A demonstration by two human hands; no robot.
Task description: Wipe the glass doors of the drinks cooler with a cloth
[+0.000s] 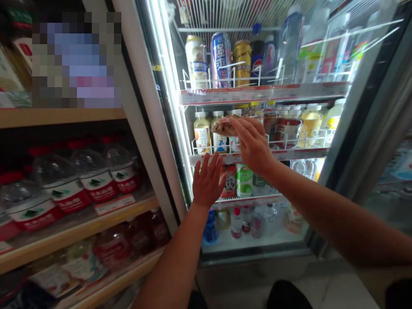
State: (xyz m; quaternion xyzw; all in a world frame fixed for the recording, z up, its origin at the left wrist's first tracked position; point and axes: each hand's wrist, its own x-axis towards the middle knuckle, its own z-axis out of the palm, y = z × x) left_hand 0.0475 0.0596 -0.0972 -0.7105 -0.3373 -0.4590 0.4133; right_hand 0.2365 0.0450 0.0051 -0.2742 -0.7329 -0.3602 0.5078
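Note:
My right hand (pixel 254 143) is in front of the middle shelf of a lit drinks fridge, closed on a crumpled, brownish-pink, cloth-like piece (pixel 224 125). Its exact kind is hard to make out. Behind that piece stand pale tea bottles (pixel 202 133) with white caps, partly hidden. Lower and to the left, my left hand (pixel 207 180) is open, fingers spread upward and holding nothing. It is nearest the price rail of the middle shelf. A red can (pixel 229 180) and a green-and-white drink (pixel 244 180) show to the right of it.
Tall cans (pixel 221 60) and large bottles line the upper shelf behind a wire guard. Bottles stand on the fridge floor (pixel 257 244). To the left, a wooden-edged rack (pixel 96 223) holds red-capped water bottles (pixel 93 176). The fridge's door frame (pixel 349 111) borders the right side.

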